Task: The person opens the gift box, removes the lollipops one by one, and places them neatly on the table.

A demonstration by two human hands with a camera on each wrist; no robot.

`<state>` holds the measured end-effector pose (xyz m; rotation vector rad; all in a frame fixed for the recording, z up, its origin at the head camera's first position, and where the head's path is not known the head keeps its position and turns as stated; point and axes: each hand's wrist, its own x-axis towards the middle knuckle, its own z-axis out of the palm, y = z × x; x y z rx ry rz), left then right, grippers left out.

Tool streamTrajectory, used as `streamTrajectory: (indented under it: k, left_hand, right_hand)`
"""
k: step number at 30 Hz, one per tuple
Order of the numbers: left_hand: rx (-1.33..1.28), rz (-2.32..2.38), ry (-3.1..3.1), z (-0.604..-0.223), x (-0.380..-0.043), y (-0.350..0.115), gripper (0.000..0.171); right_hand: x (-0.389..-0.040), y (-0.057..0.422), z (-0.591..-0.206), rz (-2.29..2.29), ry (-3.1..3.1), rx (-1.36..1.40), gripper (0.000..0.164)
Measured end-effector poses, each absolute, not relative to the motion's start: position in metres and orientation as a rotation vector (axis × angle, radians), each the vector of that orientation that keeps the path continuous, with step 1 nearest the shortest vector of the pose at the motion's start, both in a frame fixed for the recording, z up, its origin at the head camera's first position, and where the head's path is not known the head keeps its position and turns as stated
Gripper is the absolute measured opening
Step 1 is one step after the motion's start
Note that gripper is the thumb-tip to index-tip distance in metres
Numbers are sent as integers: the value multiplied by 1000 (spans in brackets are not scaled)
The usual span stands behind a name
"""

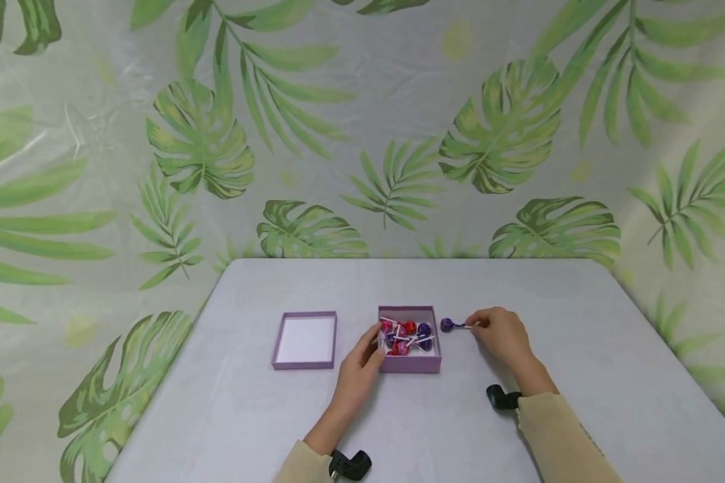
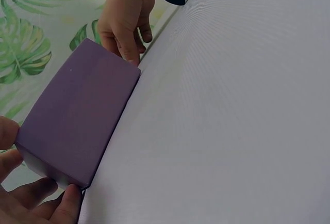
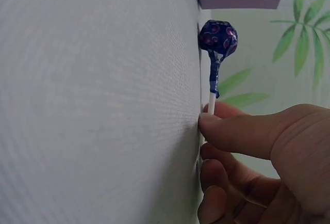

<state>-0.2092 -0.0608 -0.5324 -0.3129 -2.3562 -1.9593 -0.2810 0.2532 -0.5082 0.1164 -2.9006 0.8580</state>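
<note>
My right hand (image 1: 503,333) pinches the white stick of a lollipop (image 1: 446,325) between thumb and fingers, just right of the purple box (image 1: 409,364). In the right wrist view the lollipop (image 3: 218,38) has a dark blue wrapper with pinkish round marks, and its head points towards the box. My left hand (image 1: 358,376) rests against the box's left side, fingertips touching the wall near the rim. Inside the open box lie several lollipops (image 1: 403,349) in red, pink and dark purple wrappers, their white sticks crossing.
A shallow purple-edged lid (image 1: 305,340) with a white inside lies left of the box. Both stand on a white-covered table (image 1: 459,422). Behind the table hangs a leaf-patterned curtain (image 1: 314,168). Each wrist wears a black camera (image 1: 350,465).
</note>
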Motion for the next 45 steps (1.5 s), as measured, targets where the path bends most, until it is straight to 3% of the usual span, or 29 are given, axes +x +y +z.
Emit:
streamTrajectory:
  k: [22,45]
  left_hand:
    - [-318,-1937,-2354,-533,-210,-61,48]
    - [-289,-1919,-2375,-530,-207,-59,49]
  right_hand:
    - [-281,257,-505,821,-2895,69,7]
    - [-271,249,-475,758,-2859,79,21]
